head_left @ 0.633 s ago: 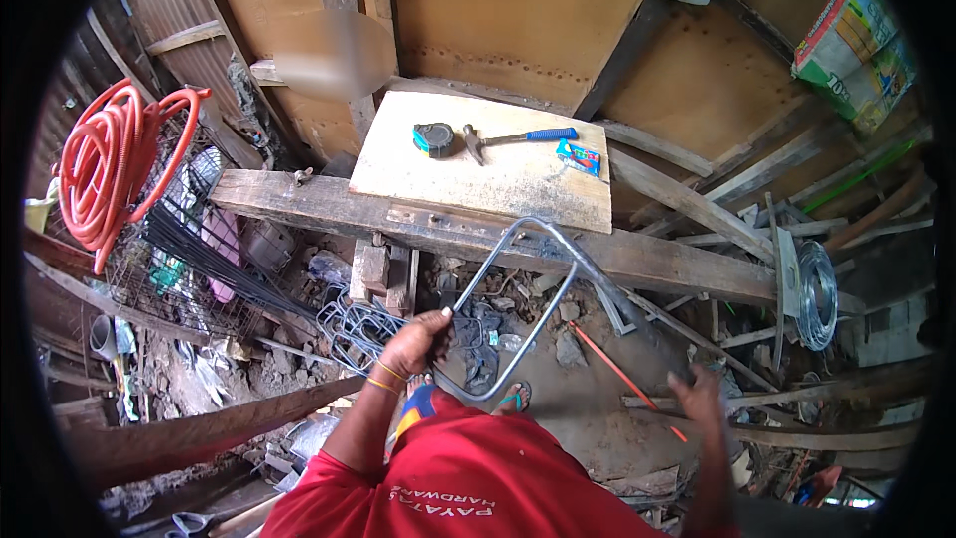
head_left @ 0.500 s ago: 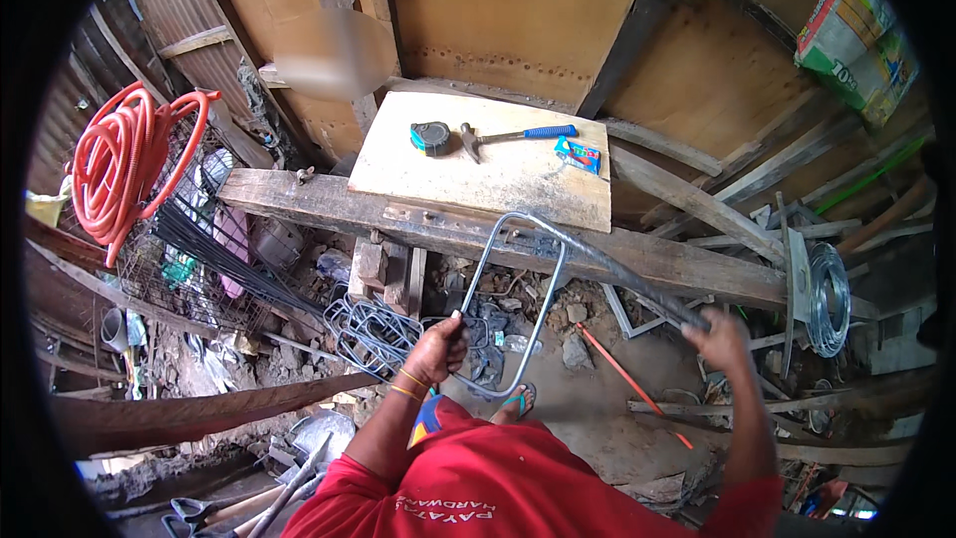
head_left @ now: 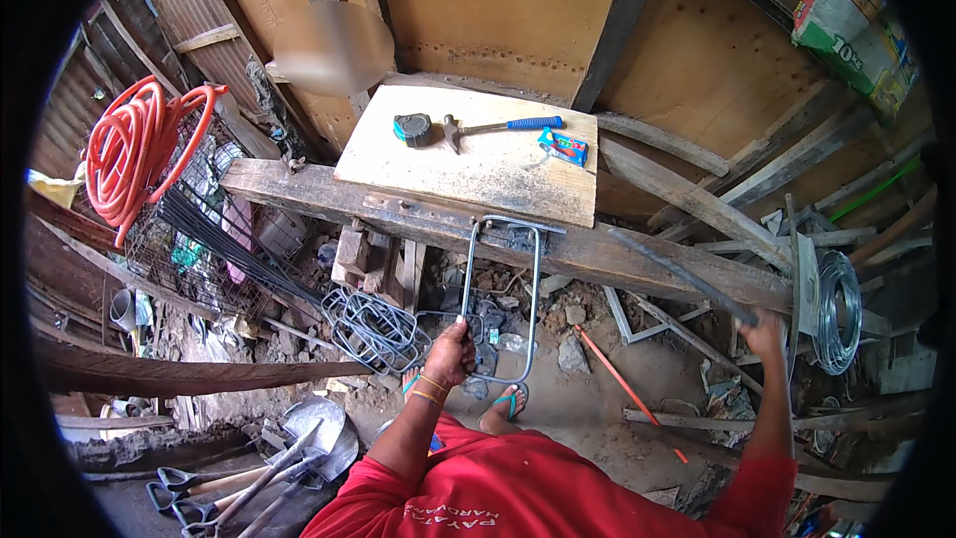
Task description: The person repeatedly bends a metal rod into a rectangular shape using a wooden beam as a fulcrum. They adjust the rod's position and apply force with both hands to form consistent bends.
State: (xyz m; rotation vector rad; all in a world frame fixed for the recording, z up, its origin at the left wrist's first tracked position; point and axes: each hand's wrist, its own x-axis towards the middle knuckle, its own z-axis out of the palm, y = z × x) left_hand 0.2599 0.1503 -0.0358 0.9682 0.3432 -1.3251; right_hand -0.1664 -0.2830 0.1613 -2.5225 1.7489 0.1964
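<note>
My left hand (head_left: 451, 351) is closed around the left side of a rectangular bent steel rod stirrup (head_left: 536, 304). Its far end rests at the bending plate with pegs (head_left: 438, 211) on the thick wooden beam (head_left: 647, 257). Off to the right, my right hand (head_left: 765, 335) grips the near end of a long dark metal bar (head_left: 687, 279). The bar's far tip lies over the beam, apart from the stirrup. Beyond them, a plywood board (head_left: 478, 184) carries a tape measure (head_left: 412, 130), a claw hammer (head_left: 503, 126) and a small blue packet (head_left: 564, 147).
Finished-looking stirrups (head_left: 373, 329) lie piled left of my left hand, beside straight dark rods (head_left: 234, 249). An orange hose coil (head_left: 129, 154) hangs at left; a wire coil (head_left: 838, 314) hangs at right. Shovels (head_left: 319, 428) lie lower left. An orange stick (head_left: 632, 394) is on the ground.
The bar in my right hand has come away from the stirrup and swung right. The stirrup in my left hand has turned straighter, its far end now at the plate.
</note>
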